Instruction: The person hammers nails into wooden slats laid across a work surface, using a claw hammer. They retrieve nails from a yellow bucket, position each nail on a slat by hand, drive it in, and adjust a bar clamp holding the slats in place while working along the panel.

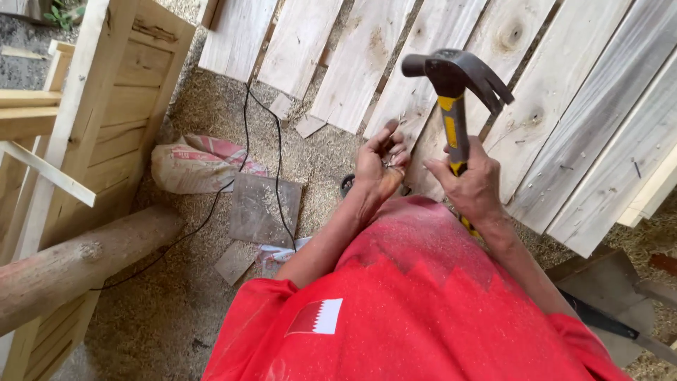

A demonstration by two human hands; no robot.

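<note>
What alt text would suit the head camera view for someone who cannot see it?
A person in a red shirt grips a claw hammer in the right hand, the left hand holding small nails, above pale wooden boards on sawdust-strewn ground.

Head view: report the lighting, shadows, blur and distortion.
Head view: soft, even daylight with no glare; only faint shadows in the gaps between the planks; claw hammer in the right hand and the left hand are sharp; wide-angle lens splays the planks and the wooden frame at the edges.
</note>
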